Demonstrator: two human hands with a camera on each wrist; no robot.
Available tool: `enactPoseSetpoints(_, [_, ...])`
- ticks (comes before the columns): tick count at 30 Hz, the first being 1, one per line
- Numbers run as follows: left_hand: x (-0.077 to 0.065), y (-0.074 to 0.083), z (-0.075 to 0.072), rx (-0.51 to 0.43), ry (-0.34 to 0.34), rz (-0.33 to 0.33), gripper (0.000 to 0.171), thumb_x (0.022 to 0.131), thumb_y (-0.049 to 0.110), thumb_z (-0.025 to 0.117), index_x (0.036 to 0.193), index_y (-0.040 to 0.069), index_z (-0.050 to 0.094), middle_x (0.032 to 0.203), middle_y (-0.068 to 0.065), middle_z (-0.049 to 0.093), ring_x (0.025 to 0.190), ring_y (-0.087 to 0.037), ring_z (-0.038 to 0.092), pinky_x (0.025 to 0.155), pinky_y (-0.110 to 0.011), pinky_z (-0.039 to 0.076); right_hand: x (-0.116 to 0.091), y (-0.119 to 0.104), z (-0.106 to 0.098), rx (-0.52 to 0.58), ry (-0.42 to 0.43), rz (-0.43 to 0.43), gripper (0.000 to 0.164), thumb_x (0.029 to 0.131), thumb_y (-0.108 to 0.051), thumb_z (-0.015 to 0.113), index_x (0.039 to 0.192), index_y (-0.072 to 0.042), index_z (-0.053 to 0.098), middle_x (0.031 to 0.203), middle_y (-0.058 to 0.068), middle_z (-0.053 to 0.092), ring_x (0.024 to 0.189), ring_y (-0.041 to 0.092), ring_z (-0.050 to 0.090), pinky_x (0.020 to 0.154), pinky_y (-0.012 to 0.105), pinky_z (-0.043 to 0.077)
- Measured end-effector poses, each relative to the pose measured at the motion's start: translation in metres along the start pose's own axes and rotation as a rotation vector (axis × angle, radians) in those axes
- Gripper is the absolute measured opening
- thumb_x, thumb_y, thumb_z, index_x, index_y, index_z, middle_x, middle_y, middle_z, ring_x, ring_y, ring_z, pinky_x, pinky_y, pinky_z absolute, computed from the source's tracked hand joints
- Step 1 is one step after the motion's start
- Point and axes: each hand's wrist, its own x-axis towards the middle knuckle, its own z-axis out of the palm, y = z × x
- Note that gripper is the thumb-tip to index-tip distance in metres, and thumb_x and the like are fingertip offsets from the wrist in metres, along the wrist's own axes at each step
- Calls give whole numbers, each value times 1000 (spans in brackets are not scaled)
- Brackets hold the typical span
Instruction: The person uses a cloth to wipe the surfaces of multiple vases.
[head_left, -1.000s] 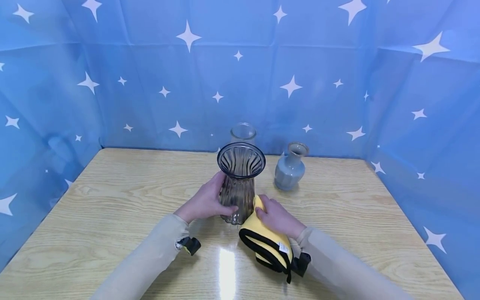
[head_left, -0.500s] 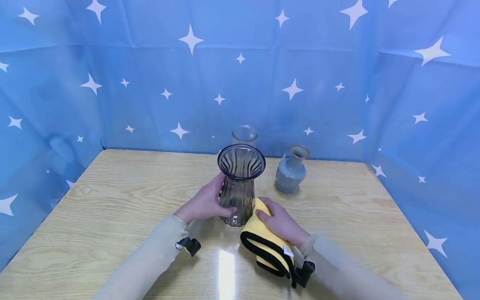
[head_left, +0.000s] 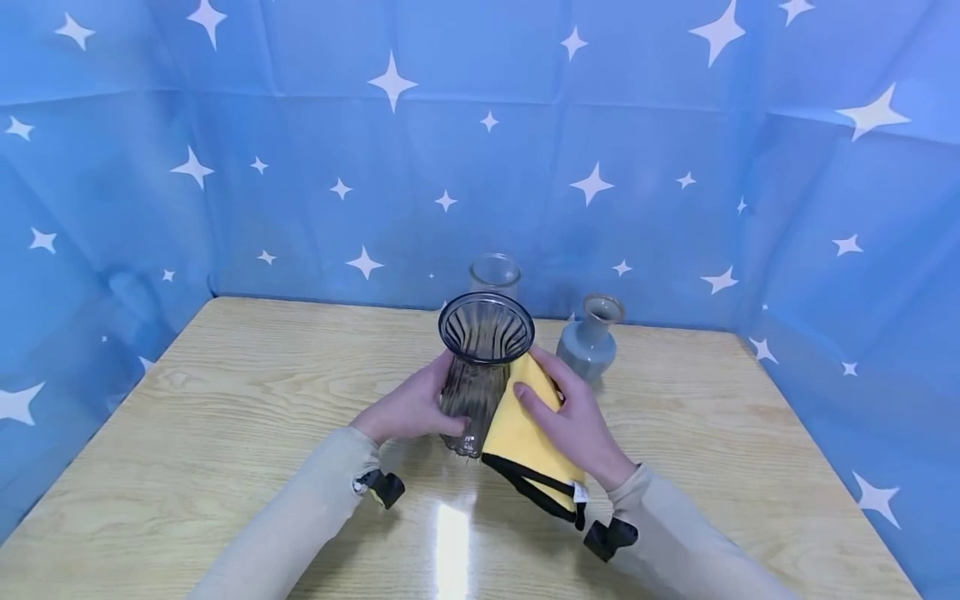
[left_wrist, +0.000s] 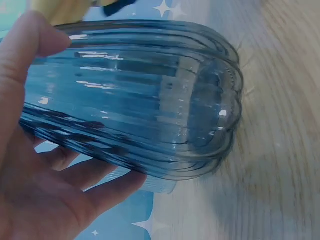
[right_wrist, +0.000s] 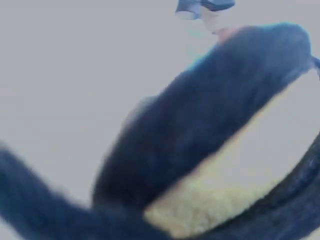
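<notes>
A smoky grey ribbed glass vase [head_left: 474, 400] with a flared rim stands upright near the middle of the table. My left hand [head_left: 412, 404] grips it from the left, thumb across the front; the left wrist view shows the fingers wrapped round the ribbed glass [left_wrist: 130, 100]. On the other side my right hand [head_left: 573, 417] holds a folded yellow cloth [head_left: 525, 429] with black edging against the vase's right wall, just below the rim. Blurred black edging [right_wrist: 210, 110] of the cloth fills much of the right wrist view, and the right fingers are largely hidden behind it.
Behind the grey vase stands a clear glass vase [head_left: 495, 271], mostly hidden. A small blue-grey vase [head_left: 588, 346] with a narrow neck is at the back right, close beyond my right hand. A blue star-patterned curtain borders the wooden table [head_left: 247, 392].
My right hand has moved up along the vase's right side with the yellow cloth, from its lower part to near the rim. My left hand keeps its grip in place.
</notes>
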Motion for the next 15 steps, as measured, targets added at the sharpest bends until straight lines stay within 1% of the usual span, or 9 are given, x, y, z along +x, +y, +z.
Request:
enactPoseSetpoints(1, [0,0,-1,-8,-10,1,93,65,-4,77,143,13,29,132,-4,50,118,-16,51,103,-33,39,1,-2,-1,37,2,7,51,96,-10,61,143,-3,44,111,16,60,78,21,63,65,31,56])
enactPoseSetpoints(2, [1,0,-1,-13,-20,-1,92,65,-4,76,143,12,29,131,-5,50,118,-17,51,103,-34,39,2,-4,-1,66,5,15,50,96,-9,60,143,-3,44,105,16,60,73,20,63,62,31,56])
enactPoseSetpoints(3, [1,0,-2,-15,-29,-5,91,65,-4,76,142,11,29,131,-5,50,118,-17,51,103,-34,39,3,-5,-2,88,8,22,50,96,-9,59,143,-4,44,99,16,60,70,20,63,61,31,55])
enactPoseSetpoints(4, [1,0,-3,-15,-37,-5,90,66,-4,75,142,10,29,132,-6,49,119,-18,50,104,-34,38,4,-6,-2,113,13,26,50,96,-8,59,144,-5,43,98,16,60,70,19,63,61,32,56])
enactPoseSetpoints(7, [1,-1,-5,-15,-59,-10,90,67,-3,74,143,8,27,134,-9,48,121,-21,48,105,-37,37,8,-9,-3,185,44,18,50,97,-6,58,144,-8,43,102,17,60,74,20,64,64,32,57])
enactPoseSetpoints(10, [0,-2,-6,-19,-75,-22,91,68,-2,73,145,7,25,137,-11,46,124,-22,46,107,-38,34,11,-11,-3,243,89,-23,50,97,-4,56,145,-12,42,108,15,59,78,21,65,66,33,57])
enactPoseSetpoints(13, [-1,-1,-6,-25,-78,-30,92,68,-1,73,146,7,24,138,-12,45,126,-23,44,108,-39,33,14,-11,-4,259,121,-56,50,97,-4,56,145,-13,44,109,14,59,78,21,64,66,31,57])
enactPoseSetpoints(15, [-1,-1,-6,-34,-79,-30,93,68,-1,73,146,7,24,139,-11,45,126,-23,44,108,-38,33,14,-10,-3,254,131,-56,50,97,-3,56,145,-13,45,108,14,60,77,19,64,66,30,56])
